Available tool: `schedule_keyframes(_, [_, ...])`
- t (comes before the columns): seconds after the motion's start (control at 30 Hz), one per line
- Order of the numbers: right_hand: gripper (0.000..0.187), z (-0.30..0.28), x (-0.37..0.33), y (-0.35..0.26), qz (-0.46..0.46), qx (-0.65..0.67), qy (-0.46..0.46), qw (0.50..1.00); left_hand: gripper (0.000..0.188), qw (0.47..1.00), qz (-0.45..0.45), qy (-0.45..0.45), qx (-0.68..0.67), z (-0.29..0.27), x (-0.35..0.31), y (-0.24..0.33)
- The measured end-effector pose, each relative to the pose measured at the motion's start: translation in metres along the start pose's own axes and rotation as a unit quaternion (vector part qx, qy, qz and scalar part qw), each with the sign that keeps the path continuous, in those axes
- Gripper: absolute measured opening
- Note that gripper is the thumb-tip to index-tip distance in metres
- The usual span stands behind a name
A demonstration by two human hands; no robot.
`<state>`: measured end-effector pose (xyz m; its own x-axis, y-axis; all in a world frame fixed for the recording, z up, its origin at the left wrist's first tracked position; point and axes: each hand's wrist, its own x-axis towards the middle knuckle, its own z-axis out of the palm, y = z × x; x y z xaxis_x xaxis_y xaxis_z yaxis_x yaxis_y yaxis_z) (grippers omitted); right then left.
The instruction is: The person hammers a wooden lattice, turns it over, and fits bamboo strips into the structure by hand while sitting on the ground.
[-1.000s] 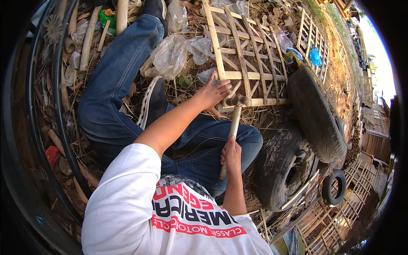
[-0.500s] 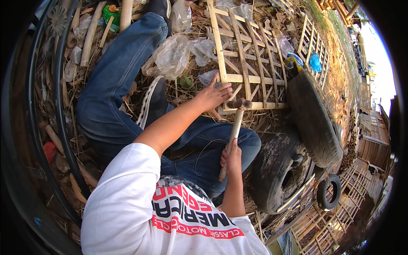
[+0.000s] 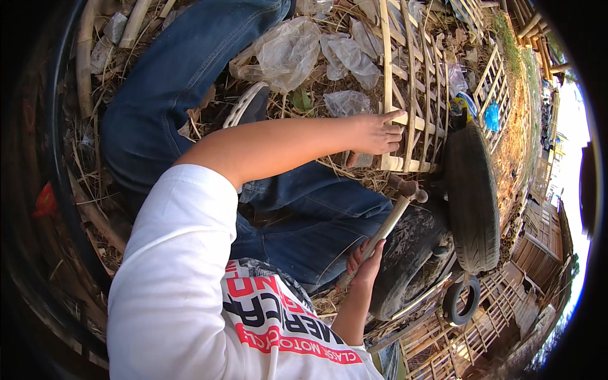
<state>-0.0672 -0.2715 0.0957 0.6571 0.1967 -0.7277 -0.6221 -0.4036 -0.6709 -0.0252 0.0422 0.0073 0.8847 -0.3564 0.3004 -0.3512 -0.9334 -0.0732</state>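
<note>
My left hand (image 3: pixel 378 134) is on the near corner of a bamboo lattice panel (image 3: pixel 410 95). Its index finger points along the strips, the other fingers curl over the edge, and the thumb shows lower down. Lower right, my right hand (image 3: pixel 365 261) is closed round the wooden handle of a hammer (image 3: pixel 387 226). The metal hammer head is just below the lattice's corner, apart from it. My jeans-clad legs (image 3: pixel 297 212) are bent on either side of the work, and part of the lattice runs out of view at the top.
Two worn tyres, one upright (image 3: pixel 472 202) and one lying (image 3: pixel 411 253), are right of the lattice. A small tyre (image 3: pixel 461 301) and more lattice panels (image 3: pixel 478 329) lie beyond. Clear plastic bags (image 3: pixel 285 54) litter the straw. A black tube frame (image 3: pixel 60 164) curves along the left.
The view has shifted, so lattice and tyres sit further right. My left hand's fingers have drawn in from spread to curled at the corner. The hammer's head has swung away from the lattice.
</note>
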Motion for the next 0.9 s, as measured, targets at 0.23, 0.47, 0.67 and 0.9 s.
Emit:
schedule_keyframes(0.23, [0.057, -0.006, -0.012, 0.001, -0.011, -0.012, 0.014, 1.000, 0.104, 0.998, -0.007, -0.052, -0.015, 0.009, -0.003, 0.001])
schedule_keyframes(0.47, [0.056, 0.011, 0.002, 0.001, -0.013, -0.075, 0.013, 0.997, 0.107, 0.996, -0.042, -0.056, -0.047, 0.035, -0.032, -0.001])
schedule_keyframes(0.67, [0.056, 0.026, 0.014, -0.001, -0.022, -0.150, -0.011, 0.988, 0.120, 0.993, -0.085, -0.057, -0.054, 0.033, -0.041, 0.008])
schedule_keyframes(0.9, [0.058, 0.044, 0.007, -0.019, -0.046, -0.149, 0.000, 0.988, 0.123, 0.983, -0.134, -0.094, -0.088, 0.030, -0.042, 0.021])
